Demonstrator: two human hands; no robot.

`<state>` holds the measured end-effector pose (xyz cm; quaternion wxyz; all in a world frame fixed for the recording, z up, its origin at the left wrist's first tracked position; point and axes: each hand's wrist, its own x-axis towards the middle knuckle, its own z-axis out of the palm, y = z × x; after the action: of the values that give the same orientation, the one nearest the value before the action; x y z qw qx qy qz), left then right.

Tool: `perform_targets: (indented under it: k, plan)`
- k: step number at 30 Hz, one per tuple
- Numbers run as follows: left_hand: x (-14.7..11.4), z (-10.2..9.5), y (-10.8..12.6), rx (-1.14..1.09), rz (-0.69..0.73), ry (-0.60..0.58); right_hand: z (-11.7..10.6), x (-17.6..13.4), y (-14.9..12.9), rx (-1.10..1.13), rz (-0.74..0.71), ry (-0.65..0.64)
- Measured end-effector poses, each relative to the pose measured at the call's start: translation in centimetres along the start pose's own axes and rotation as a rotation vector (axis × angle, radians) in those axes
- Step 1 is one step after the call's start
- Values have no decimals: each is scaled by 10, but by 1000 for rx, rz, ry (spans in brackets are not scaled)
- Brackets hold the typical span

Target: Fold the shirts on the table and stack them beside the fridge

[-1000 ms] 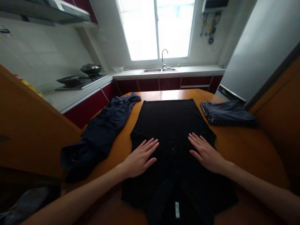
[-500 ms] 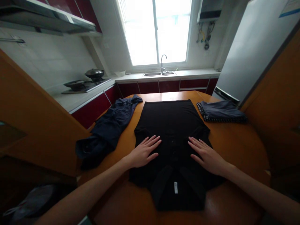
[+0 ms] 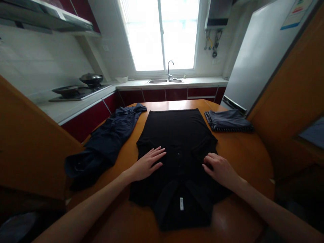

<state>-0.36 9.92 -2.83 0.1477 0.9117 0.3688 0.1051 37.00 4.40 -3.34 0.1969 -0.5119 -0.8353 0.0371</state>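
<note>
A black collared shirt (image 3: 174,128) is spread flat, its collar and white neck label (image 3: 181,204) towards me and its hem at the far side. My left hand (image 3: 145,165) rests flat on the shirt's left half, fingers stretched out and slightly apart. On the right half, my right hand (image 3: 220,170) touches the cloth with its fingers curled in and thumb close to the index finger. Whether any fabric is caught in those fingers cannot be made out. Small buttons (image 3: 178,153) run down the middle between my hands.
The shirt lies on a round-edged wooden table (image 3: 243,153). Dark blue clothing (image 3: 108,135) lies rumpled along the left edge. A folded grey-blue stack (image 3: 229,120) sits at the far right. Beyond are a counter with a sink (image 3: 162,81), a stove with pans (image 3: 91,79), and a fridge (image 3: 250,57).
The fingers of my right hand have curled in from lying flat and spread. My left hand stays flat on the shirt. The whole view has shifted, so things appear further left.
</note>
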Motion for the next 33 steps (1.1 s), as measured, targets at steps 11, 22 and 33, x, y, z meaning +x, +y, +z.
perform_targets:
  k: [11,22,33]
  plan:
    - [2,3,-8,-40,-16,50,-28,-65,28,336,299,210]
    - [3,0,-2,-43,-28,41,-13,-81,17,-19,71,73]
    - [4,2,-1,-27,-31,51,-36,-48,25,87,30,65]
